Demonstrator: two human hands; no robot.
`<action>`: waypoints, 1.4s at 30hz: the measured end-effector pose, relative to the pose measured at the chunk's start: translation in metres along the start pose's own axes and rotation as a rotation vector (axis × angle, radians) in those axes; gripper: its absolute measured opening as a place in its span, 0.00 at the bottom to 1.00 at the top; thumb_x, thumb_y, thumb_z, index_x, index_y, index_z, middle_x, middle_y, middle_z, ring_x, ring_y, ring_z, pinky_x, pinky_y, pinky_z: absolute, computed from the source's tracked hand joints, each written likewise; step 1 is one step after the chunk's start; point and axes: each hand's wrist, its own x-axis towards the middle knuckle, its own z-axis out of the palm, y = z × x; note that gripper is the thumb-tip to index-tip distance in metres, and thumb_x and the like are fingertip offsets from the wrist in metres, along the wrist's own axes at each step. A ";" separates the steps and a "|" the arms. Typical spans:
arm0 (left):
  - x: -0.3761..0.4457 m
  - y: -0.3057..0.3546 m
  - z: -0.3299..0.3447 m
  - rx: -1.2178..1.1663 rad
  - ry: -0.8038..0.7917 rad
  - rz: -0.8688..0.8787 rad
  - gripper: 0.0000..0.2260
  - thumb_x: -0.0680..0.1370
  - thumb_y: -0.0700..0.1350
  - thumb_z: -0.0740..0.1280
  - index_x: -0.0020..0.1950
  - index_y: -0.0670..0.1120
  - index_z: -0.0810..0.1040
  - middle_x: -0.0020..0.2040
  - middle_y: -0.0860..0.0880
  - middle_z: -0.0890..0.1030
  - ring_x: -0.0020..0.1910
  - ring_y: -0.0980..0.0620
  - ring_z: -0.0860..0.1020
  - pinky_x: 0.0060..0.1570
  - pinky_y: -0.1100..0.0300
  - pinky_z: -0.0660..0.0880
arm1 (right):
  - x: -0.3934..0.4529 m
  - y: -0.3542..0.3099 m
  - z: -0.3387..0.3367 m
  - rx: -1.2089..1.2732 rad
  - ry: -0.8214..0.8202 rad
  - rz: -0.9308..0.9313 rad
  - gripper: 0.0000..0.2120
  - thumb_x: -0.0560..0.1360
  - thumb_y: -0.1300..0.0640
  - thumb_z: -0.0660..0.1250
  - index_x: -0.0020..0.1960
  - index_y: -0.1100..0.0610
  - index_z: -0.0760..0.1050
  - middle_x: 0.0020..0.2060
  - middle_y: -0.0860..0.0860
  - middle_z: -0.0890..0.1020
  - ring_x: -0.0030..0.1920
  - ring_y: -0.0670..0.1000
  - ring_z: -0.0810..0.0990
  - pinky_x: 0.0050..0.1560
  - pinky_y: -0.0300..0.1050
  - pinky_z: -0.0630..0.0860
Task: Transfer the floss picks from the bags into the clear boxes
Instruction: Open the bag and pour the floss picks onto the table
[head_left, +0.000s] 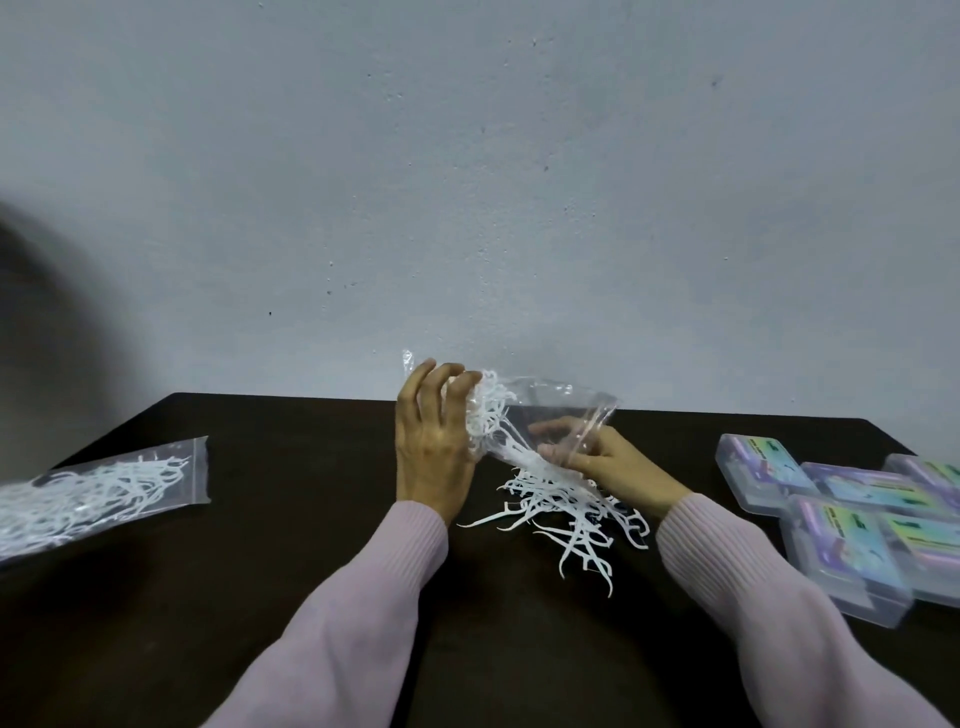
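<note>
A clear plastic bag (550, 410) is held up over the middle of the dark table (311, 519). My left hand (431, 441) grips its left end, where white floss picks bunch inside. My right hand (597, 460) pinches the bag's lower right part. A pile of white floss picks (566, 514) lies on the table under the bag, some still spilling from its mouth. A second bag of floss picks (98, 493) lies flat at the left. Several clear boxes (852, 519) with coloured labels sit closed at the right.
A grey wall (467, 182) stands right behind the table's far edge. Dark table surface shows between the left bag and my arms, and in front of the pile. Pink sleeves cover both forearms.
</note>
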 end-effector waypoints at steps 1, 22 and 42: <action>0.001 0.000 0.000 -0.004 0.007 0.025 0.39 0.55 0.41 0.82 0.60 0.46 0.67 0.58 0.47 0.68 0.62 0.45 0.65 0.62 0.51 0.69 | 0.000 0.000 -0.001 -0.004 -0.001 -0.001 0.10 0.74 0.53 0.64 0.56 0.49 0.73 0.53 0.47 0.79 0.52 0.43 0.78 0.52 0.34 0.72; 0.001 -0.016 0.002 0.055 0.012 -0.016 0.38 0.56 0.38 0.82 0.60 0.47 0.67 0.58 0.48 0.68 0.63 0.45 0.66 0.64 0.54 0.67 | -0.001 0.004 0.001 -0.195 -0.044 0.020 0.05 0.73 0.51 0.67 0.48 0.49 0.77 0.44 0.47 0.80 0.41 0.49 0.78 0.47 0.45 0.76; 0.001 -0.034 -0.004 0.174 0.019 -0.271 0.35 0.59 0.26 0.74 0.60 0.45 0.67 0.57 0.39 0.76 0.62 0.44 0.64 0.60 0.47 0.70 | -0.002 0.019 -0.017 -0.536 0.087 0.168 0.04 0.72 0.54 0.71 0.44 0.48 0.76 0.37 0.40 0.75 0.39 0.40 0.72 0.54 0.46 0.72</action>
